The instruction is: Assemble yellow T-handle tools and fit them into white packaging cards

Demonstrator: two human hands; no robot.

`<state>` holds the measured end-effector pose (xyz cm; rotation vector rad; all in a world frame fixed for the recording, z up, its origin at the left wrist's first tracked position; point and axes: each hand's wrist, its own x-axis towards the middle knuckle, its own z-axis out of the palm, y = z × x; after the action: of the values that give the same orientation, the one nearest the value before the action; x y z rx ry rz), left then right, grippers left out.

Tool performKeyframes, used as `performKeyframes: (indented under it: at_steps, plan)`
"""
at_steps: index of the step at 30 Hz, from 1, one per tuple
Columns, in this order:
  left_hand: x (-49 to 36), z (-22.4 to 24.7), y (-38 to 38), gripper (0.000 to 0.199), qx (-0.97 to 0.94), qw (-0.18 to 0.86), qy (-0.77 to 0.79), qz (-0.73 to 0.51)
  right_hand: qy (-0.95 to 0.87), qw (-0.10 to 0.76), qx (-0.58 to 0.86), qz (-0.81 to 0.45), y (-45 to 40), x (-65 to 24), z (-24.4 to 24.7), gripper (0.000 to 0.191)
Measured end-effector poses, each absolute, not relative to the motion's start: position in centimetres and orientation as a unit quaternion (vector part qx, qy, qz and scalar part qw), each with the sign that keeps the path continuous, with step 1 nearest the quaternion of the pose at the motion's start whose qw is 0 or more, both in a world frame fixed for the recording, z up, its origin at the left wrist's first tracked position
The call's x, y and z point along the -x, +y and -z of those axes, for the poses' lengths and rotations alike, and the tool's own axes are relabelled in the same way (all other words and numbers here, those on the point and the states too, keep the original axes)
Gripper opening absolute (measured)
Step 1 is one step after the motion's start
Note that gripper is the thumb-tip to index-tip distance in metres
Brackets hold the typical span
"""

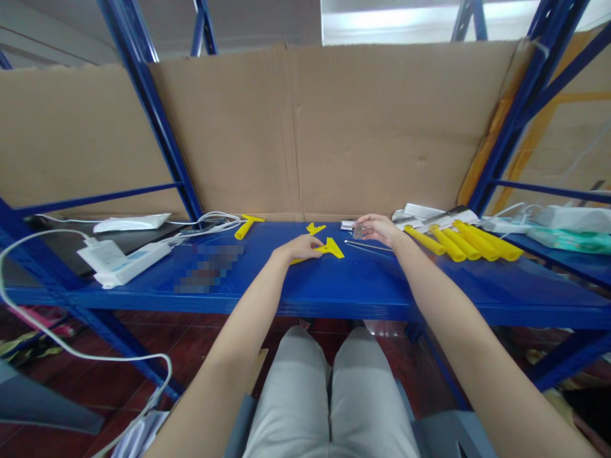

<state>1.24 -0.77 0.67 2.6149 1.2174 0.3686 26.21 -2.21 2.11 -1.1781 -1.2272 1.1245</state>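
My left hand (pixel 305 247) is closed around the handle of a yellow scraper-like tool (pixel 333 248), whose wide head points right above the blue shelf top (pixel 353 280). Behind it lies a small yellow plastic piece (pixel 316 228). In the fingers of my right hand (pixel 375 228) is a small see-through plastic piece (pixel 358 231); its exact kind is too small to tell. Just under that hand a thin metal rod, like a screwdriver shaft (pixel 365 245), rests on the shelf. Its right end is hidden by the hand and wrist.
Several yellow tube handles (pixel 470 240) lie at the right, before white papers (pixel 420 213). A yellow T-shaped piece (pixel 247 225) sits at the back left, beside white cables (pixel 219 221) and a power strip (pixel 133 264). A cardboard wall (pixel 334 127) closes the back.
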Motion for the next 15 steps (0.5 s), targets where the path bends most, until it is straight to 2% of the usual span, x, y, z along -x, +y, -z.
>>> performKeyframes:
  at_steps: [7,12,15]
  plan:
    - [-1.7,-0.6,-0.9,0.031,-0.902,0.094,0.403,-0.124,-0.543,0.495,0.485,-0.474,-2.8,-24.2,-1.9,0.012]
    - [-2.0,-0.2,-0.8,0.026,-0.904,0.102,0.388,-0.147,-0.567,0.457,0.502,-0.466,-2.6,-23.5,-0.6,0.031]
    - [-2.0,-0.1,-0.7,0.022,-0.905,0.098,0.386,-0.152,-0.572,0.45,0.503,-0.466,-2.6,-23.2,-0.1,0.035]
